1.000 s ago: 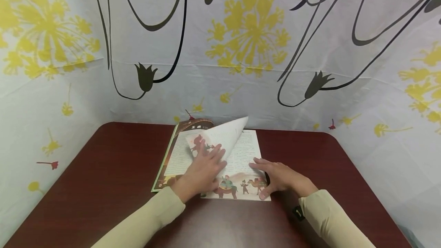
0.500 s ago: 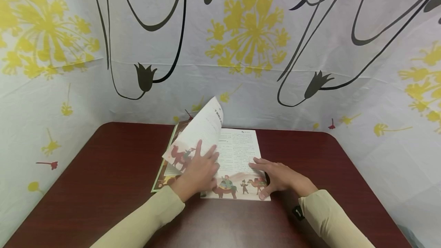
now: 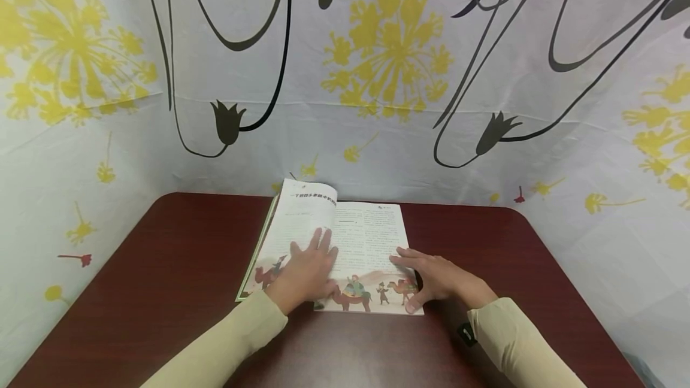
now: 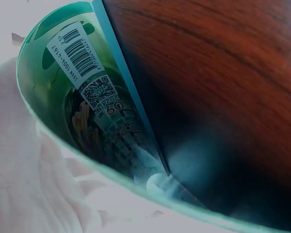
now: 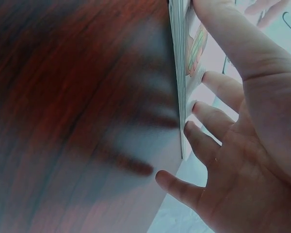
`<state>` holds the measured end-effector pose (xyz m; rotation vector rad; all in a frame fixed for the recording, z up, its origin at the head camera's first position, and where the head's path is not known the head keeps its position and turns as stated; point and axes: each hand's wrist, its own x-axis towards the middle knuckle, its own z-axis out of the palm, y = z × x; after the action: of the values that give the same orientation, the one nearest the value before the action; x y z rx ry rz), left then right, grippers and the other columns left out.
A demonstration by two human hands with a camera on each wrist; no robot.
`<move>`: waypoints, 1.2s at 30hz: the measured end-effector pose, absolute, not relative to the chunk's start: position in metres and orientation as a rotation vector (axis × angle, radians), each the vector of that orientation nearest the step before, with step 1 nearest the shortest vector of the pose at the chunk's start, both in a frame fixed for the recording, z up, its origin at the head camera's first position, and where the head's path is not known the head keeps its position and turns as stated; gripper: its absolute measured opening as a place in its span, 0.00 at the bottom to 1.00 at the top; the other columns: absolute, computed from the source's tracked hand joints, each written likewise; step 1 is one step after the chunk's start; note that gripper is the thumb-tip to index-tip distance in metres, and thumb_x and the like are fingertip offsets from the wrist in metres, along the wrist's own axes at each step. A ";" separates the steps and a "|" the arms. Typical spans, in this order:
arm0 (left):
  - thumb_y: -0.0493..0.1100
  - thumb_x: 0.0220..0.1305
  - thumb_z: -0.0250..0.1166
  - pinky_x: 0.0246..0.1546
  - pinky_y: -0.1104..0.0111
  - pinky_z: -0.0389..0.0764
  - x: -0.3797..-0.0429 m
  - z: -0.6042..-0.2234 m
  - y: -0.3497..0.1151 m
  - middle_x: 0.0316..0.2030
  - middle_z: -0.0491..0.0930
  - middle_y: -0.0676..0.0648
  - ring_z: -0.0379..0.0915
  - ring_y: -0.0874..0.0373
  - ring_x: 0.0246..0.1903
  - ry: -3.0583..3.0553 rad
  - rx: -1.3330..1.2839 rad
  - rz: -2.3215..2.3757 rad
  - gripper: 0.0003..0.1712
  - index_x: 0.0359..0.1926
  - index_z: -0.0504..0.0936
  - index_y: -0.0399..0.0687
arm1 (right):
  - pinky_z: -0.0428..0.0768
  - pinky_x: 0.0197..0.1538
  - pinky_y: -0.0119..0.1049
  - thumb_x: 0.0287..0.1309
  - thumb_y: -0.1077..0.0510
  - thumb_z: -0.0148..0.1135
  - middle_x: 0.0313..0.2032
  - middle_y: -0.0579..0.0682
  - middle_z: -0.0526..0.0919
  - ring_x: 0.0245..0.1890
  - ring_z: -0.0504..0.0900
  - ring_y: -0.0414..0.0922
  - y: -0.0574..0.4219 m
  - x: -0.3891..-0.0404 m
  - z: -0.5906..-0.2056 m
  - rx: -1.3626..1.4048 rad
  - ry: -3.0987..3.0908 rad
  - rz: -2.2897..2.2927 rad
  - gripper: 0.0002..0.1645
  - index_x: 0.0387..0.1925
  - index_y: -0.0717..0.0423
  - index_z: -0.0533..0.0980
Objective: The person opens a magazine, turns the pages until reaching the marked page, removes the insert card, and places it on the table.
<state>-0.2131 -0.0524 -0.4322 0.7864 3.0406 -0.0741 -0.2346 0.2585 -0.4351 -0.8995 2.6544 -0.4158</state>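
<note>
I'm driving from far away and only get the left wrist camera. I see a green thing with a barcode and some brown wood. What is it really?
Observer: The head view shows an open book, its printed pages facing up on the table.
Operator: Where's the other hand? I can't see it!
Observer: The right hand is at the book's right edge, fingers spread, with its thumb at the lower right corner.
Operator: Are there any pictures inside?
Observer: Yes, a camel is drawn near the bottom of the right page.
</note>
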 end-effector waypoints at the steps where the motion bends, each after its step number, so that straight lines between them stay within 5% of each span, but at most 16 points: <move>1: 0.61 0.60 0.64 0.54 0.32 0.67 -0.213 -0.433 -0.052 0.75 0.54 0.36 0.47 0.39 0.74 3.034 0.759 -0.052 0.43 0.70 0.69 0.43 | 0.63 0.61 0.69 0.34 0.30 0.77 0.75 0.60 0.57 0.71 0.61 0.64 0.258 -0.235 -0.435 -0.893 2.654 -0.416 0.67 0.74 0.52 0.62; 17: 0.62 0.60 0.65 0.51 0.32 0.69 -0.211 -0.433 -0.052 0.76 0.48 0.35 0.44 0.37 0.74 2.966 0.611 0.073 0.49 0.74 0.61 0.41 | 0.62 0.62 0.70 0.35 0.30 0.76 0.75 0.60 0.57 0.71 0.60 0.65 0.256 -0.233 -0.433 -0.873 2.637 -0.414 0.66 0.75 0.51 0.62; 28: 0.56 0.63 0.62 0.51 0.32 0.70 -0.211 -0.430 -0.055 0.76 0.49 0.36 0.45 0.37 0.74 2.967 0.608 0.065 0.44 0.74 0.62 0.42 | 0.61 0.62 0.70 0.35 0.31 0.77 0.75 0.60 0.57 0.72 0.59 0.64 0.256 -0.233 -0.431 -0.860 2.629 -0.432 0.66 0.74 0.52 0.62; 36: 0.61 0.68 0.56 0.58 0.34 0.63 -0.213 -0.431 -0.053 0.75 0.52 0.35 0.48 0.39 0.74 3.056 0.702 0.011 0.42 0.74 0.62 0.45 | 0.62 0.62 0.69 0.37 0.32 0.76 0.75 0.60 0.57 0.71 0.59 0.64 0.256 -0.233 -0.430 -0.867 2.625 -0.432 0.65 0.74 0.52 0.62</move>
<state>-0.2128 -0.0533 -0.4309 0.7019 3.0559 0.0114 -0.2334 0.2560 -0.4302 -0.8670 2.6247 -0.4323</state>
